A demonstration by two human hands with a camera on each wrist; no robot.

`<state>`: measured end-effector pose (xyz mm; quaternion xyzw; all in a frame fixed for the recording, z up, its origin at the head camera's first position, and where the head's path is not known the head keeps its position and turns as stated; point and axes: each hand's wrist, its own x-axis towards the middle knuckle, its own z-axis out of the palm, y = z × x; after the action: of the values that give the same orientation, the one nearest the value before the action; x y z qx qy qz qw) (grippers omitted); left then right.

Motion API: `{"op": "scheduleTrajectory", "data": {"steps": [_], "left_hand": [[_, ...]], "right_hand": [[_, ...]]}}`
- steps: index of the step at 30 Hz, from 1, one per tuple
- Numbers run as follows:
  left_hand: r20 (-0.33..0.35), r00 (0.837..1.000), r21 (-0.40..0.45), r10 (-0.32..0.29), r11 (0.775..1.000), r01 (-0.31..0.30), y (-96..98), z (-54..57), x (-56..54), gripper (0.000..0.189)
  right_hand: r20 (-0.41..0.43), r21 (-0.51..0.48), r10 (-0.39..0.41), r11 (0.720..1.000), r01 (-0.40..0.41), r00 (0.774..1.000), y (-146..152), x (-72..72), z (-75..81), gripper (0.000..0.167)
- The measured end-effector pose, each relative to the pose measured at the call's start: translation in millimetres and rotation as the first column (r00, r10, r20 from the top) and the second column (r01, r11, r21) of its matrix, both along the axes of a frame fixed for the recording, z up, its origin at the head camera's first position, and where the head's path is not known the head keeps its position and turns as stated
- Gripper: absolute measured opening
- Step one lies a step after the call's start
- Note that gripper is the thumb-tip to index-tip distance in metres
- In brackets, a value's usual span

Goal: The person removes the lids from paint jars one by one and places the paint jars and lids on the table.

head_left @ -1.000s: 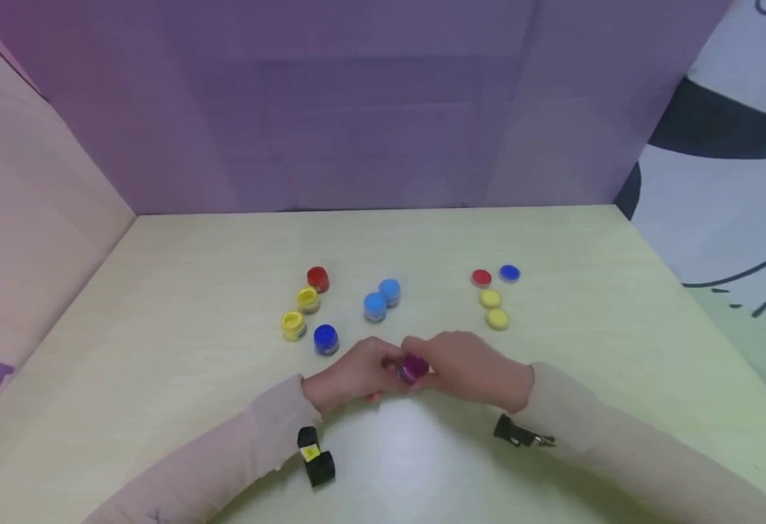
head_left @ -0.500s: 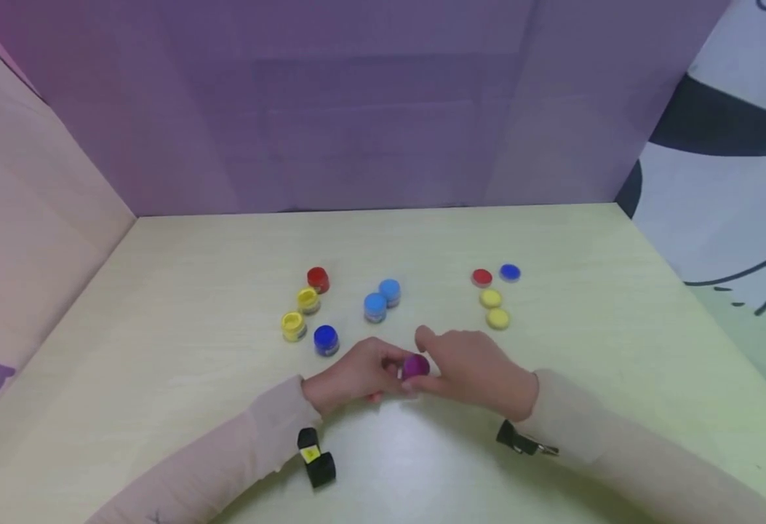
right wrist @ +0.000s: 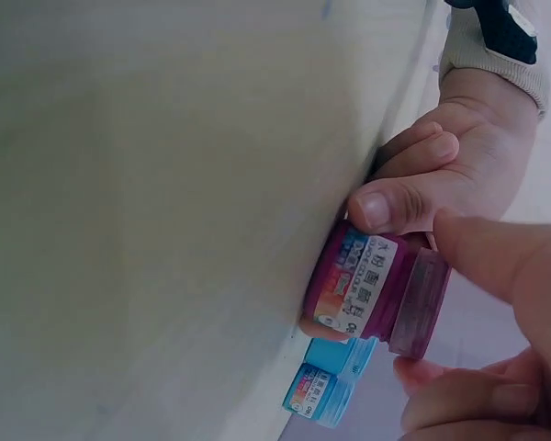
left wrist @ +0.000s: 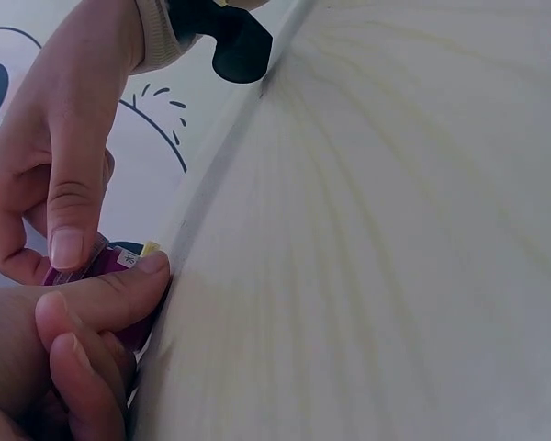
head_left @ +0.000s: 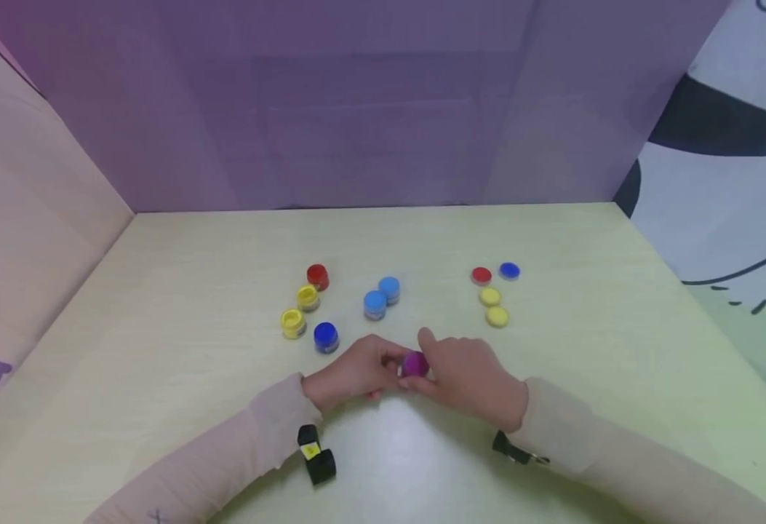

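A small magenta paint jar (right wrist: 358, 285) with a printed label and a clear-sided lid (right wrist: 421, 303) is held just above the table, tilted in the right wrist view. My left hand (head_left: 359, 370) grips the jar's body, thumb along its side. At the lid, my right hand (head_left: 471, 375) has its thumb and a finger on opposite edges. Left of the hands stand a dark blue paint jar (head_left: 326, 338), two yellow paint jars (head_left: 293, 323) and a red paint jar (head_left: 318, 276). Two light blue paint jars (head_left: 374, 305) stand behind the hands.
Beyond my right hand lie a red lid (head_left: 481, 276), a blue lid (head_left: 510, 271) and two yellow lids (head_left: 497, 316), flat on the pale table (head_left: 225, 247). A purple panel (head_left: 383, 131) rises at the table's back edge.
The right hand's fingers loosened from the magenta jar's lid and spread, then settled at its edges again with the wrist turned and lowered slightly. The left hand keeps its grip.
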<state>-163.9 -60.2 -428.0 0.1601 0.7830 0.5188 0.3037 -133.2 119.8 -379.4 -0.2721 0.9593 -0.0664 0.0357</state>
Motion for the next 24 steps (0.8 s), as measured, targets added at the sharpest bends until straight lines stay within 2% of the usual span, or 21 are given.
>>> {"op": "scheduleTrajectory", "data": {"steps": [6,12,15,21,24], "left_hand": [[0.0,1.0,0.006,-0.003,1.0,0.003,-0.4,0.5,-0.3,0.027],[0.0,1.0,0.009,-0.011,1.0,0.011,-1.0,0.5,-0.3,0.023],[-0.015,1.0,0.021,-0.014,1.0,0.014,-1.4,0.6,-0.5,0.022],[-0.021,1.0,0.007,-0.014,1.0,0.014,-0.6,-0.5,-0.6,0.023],[-0.01,1.0,-0.004,-0.01,1.0,0.01,0.1,0.5,0.0,0.025]], "right_hand": [[-0.02,-0.027,0.033,0.999,-0.034,0.999,1,-0.4,0.1,0.038],[0.064,-0.079,0.054,0.996,-0.049,0.996,4,-3.9,4.8,0.031],[0.104,-0.121,0.098,0.989,-0.086,0.99,7,-6.9,6.6,0.028],[0.149,-0.183,0.187,0.97,-0.159,0.971,13,-11.5,7.1,0.035],[0.183,-0.166,0.148,0.979,-0.118,0.972,13,-11.1,10.1,0.04]]}}
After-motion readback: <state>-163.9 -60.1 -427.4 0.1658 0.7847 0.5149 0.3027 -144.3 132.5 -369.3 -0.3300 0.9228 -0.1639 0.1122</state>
